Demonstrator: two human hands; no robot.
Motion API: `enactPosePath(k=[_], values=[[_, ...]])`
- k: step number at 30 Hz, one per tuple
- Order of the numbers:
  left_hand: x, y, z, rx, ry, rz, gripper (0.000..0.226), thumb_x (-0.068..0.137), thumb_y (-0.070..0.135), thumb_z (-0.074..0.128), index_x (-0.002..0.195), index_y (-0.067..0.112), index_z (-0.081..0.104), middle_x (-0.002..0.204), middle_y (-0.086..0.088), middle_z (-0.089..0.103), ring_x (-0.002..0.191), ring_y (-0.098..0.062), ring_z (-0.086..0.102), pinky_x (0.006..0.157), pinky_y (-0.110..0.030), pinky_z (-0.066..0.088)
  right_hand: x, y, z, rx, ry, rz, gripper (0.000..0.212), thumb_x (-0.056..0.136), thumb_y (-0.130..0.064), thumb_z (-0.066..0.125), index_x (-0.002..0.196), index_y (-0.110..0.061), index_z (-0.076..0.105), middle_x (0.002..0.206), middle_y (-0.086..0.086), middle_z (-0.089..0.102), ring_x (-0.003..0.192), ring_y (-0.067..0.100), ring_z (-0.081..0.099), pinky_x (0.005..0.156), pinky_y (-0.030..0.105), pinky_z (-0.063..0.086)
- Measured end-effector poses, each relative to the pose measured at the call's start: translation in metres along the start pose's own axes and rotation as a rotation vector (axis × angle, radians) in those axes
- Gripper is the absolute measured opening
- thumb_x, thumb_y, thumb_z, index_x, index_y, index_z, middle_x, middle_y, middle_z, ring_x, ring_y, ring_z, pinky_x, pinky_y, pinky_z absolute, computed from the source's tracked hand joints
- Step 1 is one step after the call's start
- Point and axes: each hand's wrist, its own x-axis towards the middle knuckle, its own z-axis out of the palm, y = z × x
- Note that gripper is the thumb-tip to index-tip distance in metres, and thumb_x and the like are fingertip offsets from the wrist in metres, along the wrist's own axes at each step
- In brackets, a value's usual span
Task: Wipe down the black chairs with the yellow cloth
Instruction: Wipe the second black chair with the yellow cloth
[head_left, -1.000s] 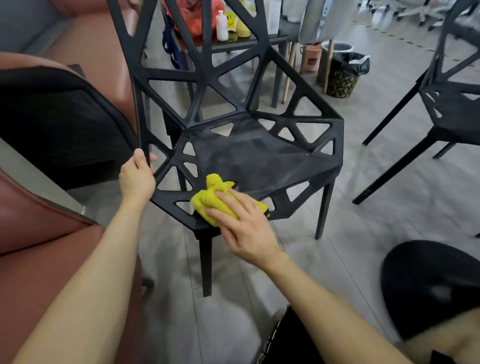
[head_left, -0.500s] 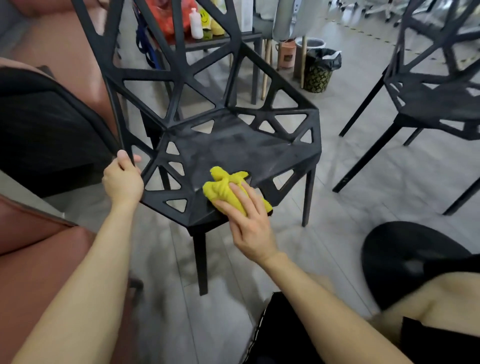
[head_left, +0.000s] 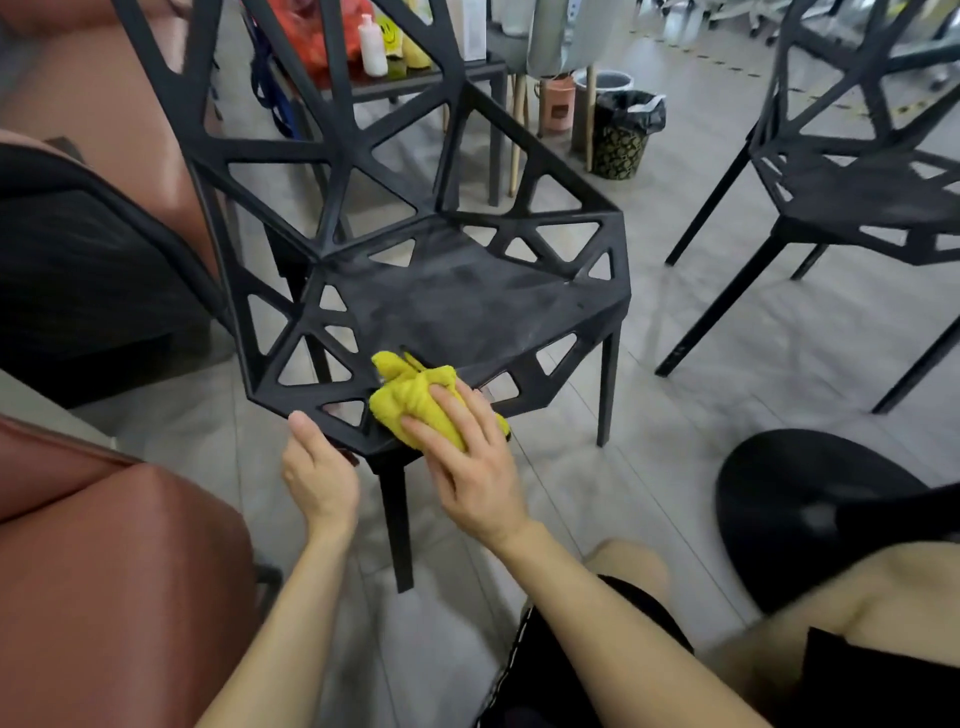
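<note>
Grey floor tiles (head_left: 701, 338) run through a room crowded with furniture. Left of the black chair (head_left: 457, 301) sits a brown leather sofa (head_left: 104, 571). The black chair itself is a rigid lattice of triangular cut-outs around a solid seat panel, which shows a dull, dusty film. To its right stands a second black chair (head_left: 857, 202) of the same pattern, well apart. Nearer the person on that side is a round black stool (head_left: 810, 504), and behind the black chair is a lined waste bin (head_left: 626, 135).

The left hand (head_left: 319, 473) grips the black chair's front left rim, thumb on top and fingers curling beneath it. The right hand (head_left: 472, 467) lies with fingers spread and fairly straight, pressing the yellow cloth (head_left: 410, 400) flat against the front edge of the seat.

The yellow cloth looks soft, light and bunched, so it should fold into the cut-outs under a flat palm. The black chair seems stiff but light enough to slide on tile. Bracing it at the rim or a strut appears wise while rubbing.
</note>
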Motion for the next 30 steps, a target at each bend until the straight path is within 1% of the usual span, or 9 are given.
enactPosePath(k=[3, 6, 8, 12, 15, 17, 22, 26, 30], values=[[0.006, -0.001, -0.001, -0.008, 0.011, 0.066, 0.084, 0.103, 0.065, 0.016, 0.111, 0.007, 0.076, 0.105, -0.023, 0.077, 0.101, -0.043, 0.067, 0.090, -0.048, 0.049, -0.004, 0.047, -0.030, -0.021, 0.050, 0.077, 0.044, 0.102, -0.006, 0.061, 0.141, -0.024, 0.067, 0.164, 0.009, 0.040, 0.153, 0.039, 0.035, 0.122, 0.054, 0.033], [0.005, -0.001, -0.001, -0.033, -0.058, 0.066, 0.074, 0.106, 0.065, 0.017, 0.102, 0.023, 0.079, 0.088, -0.014, 0.078, 0.082, -0.039, 0.072, 0.086, -0.054, 0.059, 0.017, 0.086, -0.065, 0.017, 0.167, 0.417, 0.042, 0.106, -0.010, 0.055, 0.142, -0.029, 0.064, 0.159, 0.005, 0.042, 0.150, 0.025, 0.041, 0.122, 0.039, 0.037], [0.007, -0.002, 0.000, -0.020, -0.084, 0.069, 0.072, 0.107, 0.065, 0.018, 0.099, 0.026, 0.079, 0.080, -0.012, 0.077, 0.071, -0.038, 0.072, 0.079, -0.056, 0.060, 0.045, 0.111, -0.079, 0.021, 0.231, 0.620, 0.039, 0.106, -0.013, 0.053, 0.141, -0.028, 0.065, 0.156, 0.007, 0.045, 0.148, 0.023, 0.043, 0.120, 0.039, 0.039], [0.008, -0.002, 0.001, -0.019, -0.097, 0.049, 0.071, 0.106, 0.065, 0.020, 0.097, 0.028, 0.079, 0.092, -0.016, 0.078, 0.087, -0.045, 0.071, 0.087, -0.062, 0.058, 0.097, 0.154, -0.110, -0.034, 0.206, 0.741, 0.039, 0.107, -0.013, 0.050, 0.143, -0.022, 0.065, 0.160, 0.014, 0.044, 0.151, 0.027, 0.039, 0.124, 0.028, 0.028], [0.002, 0.001, 0.001, 0.006, -0.056, 0.076, 0.070, 0.107, 0.061, 0.017, 0.099, 0.029, 0.079, 0.094, -0.012, 0.077, 0.092, -0.041, 0.069, 0.089, -0.049, 0.056, 0.112, 0.156, -0.116, -0.072, 0.169, 0.812, 0.041, 0.106, -0.011, 0.048, 0.143, -0.018, 0.064, 0.154, 0.013, 0.049, 0.144, 0.030, 0.044, 0.121, 0.028, 0.029], [0.001, 0.001, 0.002, 0.013, -0.040, 0.094, 0.069, 0.110, 0.057, 0.018, 0.101, 0.027, 0.079, 0.096, -0.006, 0.076, 0.095, -0.035, 0.066, 0.085, -0.038, 0.047, 0.104, 0.120, -0.104, -0.079, 0.135, 0.759, 0.038, 0.104, -0.011, 0.053, 0.138, -0.016, 0.067, 0.145, 0.014, 0.056, 0.135, 0.034, 0.050, 0.118, 0.038, 0.037], [0.004, -0.003, 0.006, 0.028, -0.021, 0.104, 0.068, 0.114, 0.051, 0.019, 0.106, 0.022, 0.080, 0.099, -0.004, 0.072, 0.099, -0.034, 0.063, 0.084, -0.030, 0.038, 0.040, 0.010, -0.042, 0.103, -0.021, 0.234, 0.029, 0.098, -0.014, 0.066, 0.126, -0.019, 0.075, 0.138, 0.008, 0.060, 0.131, 0.031, 0.053, 0.111, 0.043, 0.043], [0.003, 0.001, 0.003, 0.033, -0.031, 0.075, 0.067, 0.116, 0.046, 0.022, 0.110, 0.014, 0.080, 0.112, -0.022, 0.076, 0.108, -0.042, 0.065, 0.092, -0.040, 0.044, 0.028, 0.001, -0.030, 0.174, -0.009, 0.200, 0.027, 0.101, -0.021, 0.069, 0.127, -0.019, 0.074, 0.143, 0.004, 0.057, 0.134, 0.029, 0.050, 0.112, 0.048, 0.042], [-0.012, 0.014, 0.007, 0.006, -0.071, 0.000, 0.062, 0.119, 0.044, 0.023, 0.103, 0.021, 0.078, 0.105, -0.012, 0.075, 0.112, -0.040, 0.066, 0.092, -0.034, 0.042, 0.035, 0.016, -0.040, 0.079, -0.118, 0.195, 0.029, 0.104, -0.030, 0.065, 0.132, -0.025, 0.070, 0.140, 0.002, 0.056, 0.129, 0.029, 0.052, 0.123, 0.038, 0.031]])
